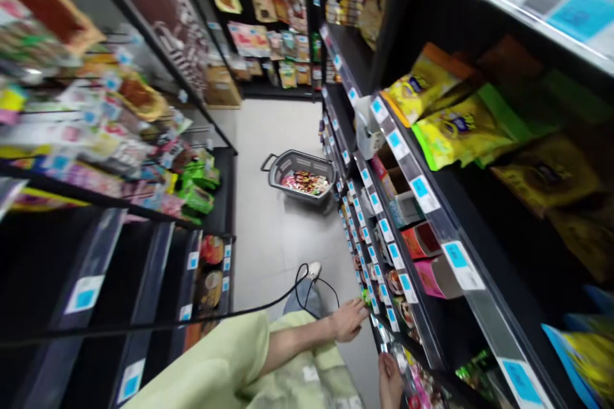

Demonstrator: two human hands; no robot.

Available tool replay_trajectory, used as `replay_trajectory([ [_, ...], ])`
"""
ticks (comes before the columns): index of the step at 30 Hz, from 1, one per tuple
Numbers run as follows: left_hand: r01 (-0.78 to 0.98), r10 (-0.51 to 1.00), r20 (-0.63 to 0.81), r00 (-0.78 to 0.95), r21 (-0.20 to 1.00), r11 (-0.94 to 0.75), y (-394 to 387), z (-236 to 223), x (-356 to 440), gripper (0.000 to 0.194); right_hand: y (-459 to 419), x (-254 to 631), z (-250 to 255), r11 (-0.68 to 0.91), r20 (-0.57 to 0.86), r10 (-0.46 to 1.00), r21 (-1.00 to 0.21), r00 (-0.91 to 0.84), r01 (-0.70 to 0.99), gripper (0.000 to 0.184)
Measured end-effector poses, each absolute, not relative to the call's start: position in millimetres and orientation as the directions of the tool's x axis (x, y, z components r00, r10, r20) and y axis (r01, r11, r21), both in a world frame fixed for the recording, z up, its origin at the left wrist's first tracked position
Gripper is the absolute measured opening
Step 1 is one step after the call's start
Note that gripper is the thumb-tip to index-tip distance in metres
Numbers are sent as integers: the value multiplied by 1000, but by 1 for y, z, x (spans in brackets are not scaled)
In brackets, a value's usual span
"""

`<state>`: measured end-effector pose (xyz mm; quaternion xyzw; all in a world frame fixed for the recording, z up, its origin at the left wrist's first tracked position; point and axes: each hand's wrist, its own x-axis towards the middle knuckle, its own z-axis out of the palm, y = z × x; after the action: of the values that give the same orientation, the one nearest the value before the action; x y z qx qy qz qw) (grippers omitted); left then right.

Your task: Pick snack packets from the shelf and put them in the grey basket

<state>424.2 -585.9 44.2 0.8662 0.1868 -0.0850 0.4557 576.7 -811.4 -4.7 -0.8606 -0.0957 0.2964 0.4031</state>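
Observation:
My left hand (350,320) reaches to the front of a lower shelf on the right side of the aisle. Its fingers are bent together at the shelf edge, beside a small green packet (366,296); what they hold, if anything, is hidden. At the bottom of the view, my right hand (390,378) is closed with its fingertips drawn together. It is close to small colourful packets (425,386) on a low shelf, and I cannot make out anything in it.
A grey shopping basket (300,156) holding colourful packets stands on the floor ahead. Shelves line both sides, with yellow snack bags (463,128) on the right. A black cable (240,313) crosses in front of me. Hanging packets (261,0) fill the far rack.

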Motion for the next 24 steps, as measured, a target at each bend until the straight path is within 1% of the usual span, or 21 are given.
replay_trajectory([
  [2,482,280,-394,876,747,-458,-584,43,391,47,-780,582,-2,-634,-420,477,-773,772,-29,47],
  [4,540,337,-429,838,739,-404,-571,45,368,41,-748,579,3,-607,-400,535,-795,744,9,48],
  [8,574,485,-380,788,739,-352,-523,55,342,39,-682,548,10,-588,-406,603,-808,687,37,50],
  [12,579,578,-333,745,753,-313,-466,59,313,36,-624,500,5,-566,-409,655,-823,635,53,51],
  [17,604,617,-364,698,762,-233,-404,43,254,31,-562,441,0,-601,-461,697,-794,548,96,53],
  [21,628,648,-390,654,758,-178,-370,33,199,32,-511,407,4,-586,-450,742,-796,498,153,53],
  [24,655,698,-403,591,745,-125,-355,29,159,32,-464,392,7,-558,-440,775,-814,454,164,51],
])
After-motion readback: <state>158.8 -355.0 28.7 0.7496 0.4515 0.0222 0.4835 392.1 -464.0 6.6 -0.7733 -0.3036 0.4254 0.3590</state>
